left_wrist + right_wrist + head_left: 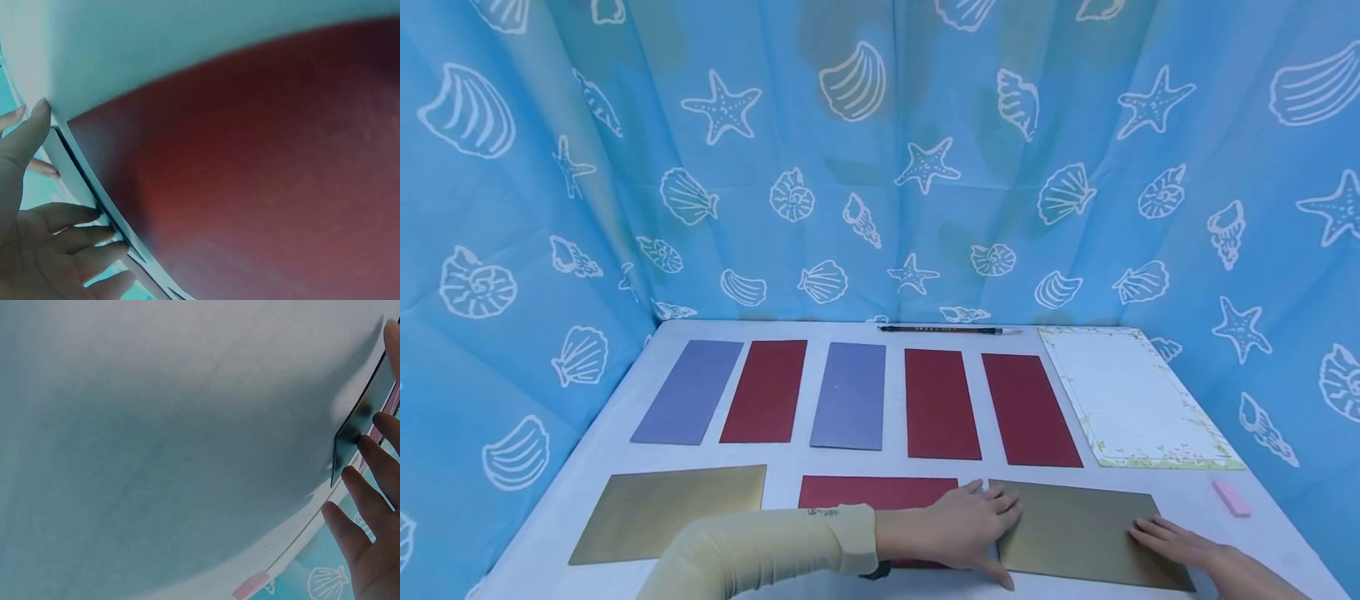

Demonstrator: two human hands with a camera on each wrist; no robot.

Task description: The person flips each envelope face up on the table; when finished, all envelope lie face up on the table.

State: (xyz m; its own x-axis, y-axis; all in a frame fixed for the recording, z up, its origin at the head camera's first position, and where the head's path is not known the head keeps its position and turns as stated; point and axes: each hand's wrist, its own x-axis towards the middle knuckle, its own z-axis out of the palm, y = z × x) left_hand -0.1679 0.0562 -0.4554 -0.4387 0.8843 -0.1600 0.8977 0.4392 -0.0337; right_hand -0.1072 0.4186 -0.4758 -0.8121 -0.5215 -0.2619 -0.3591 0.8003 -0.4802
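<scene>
At the front right of the table lies a gold card. My left hand is at its left edge, fingers spread and thumb pointing toward the near side. My right hand rests its fingertips on the right part of this card, fingers nearly straight. Under my left forearm is a red card, partly covered by the sleeve and hand; it fills much of the left wrist view as a dark red sheet. In the right wrist view the gold card shows as a thin dark strip beside the fingertips.
A second gold card lies front left, partly behind the sleeve. Behind stand two purple cards, one at far left, and three red cards, one at right. Floral writing paper, a pink eraser and a brush lie around them.
</scene>
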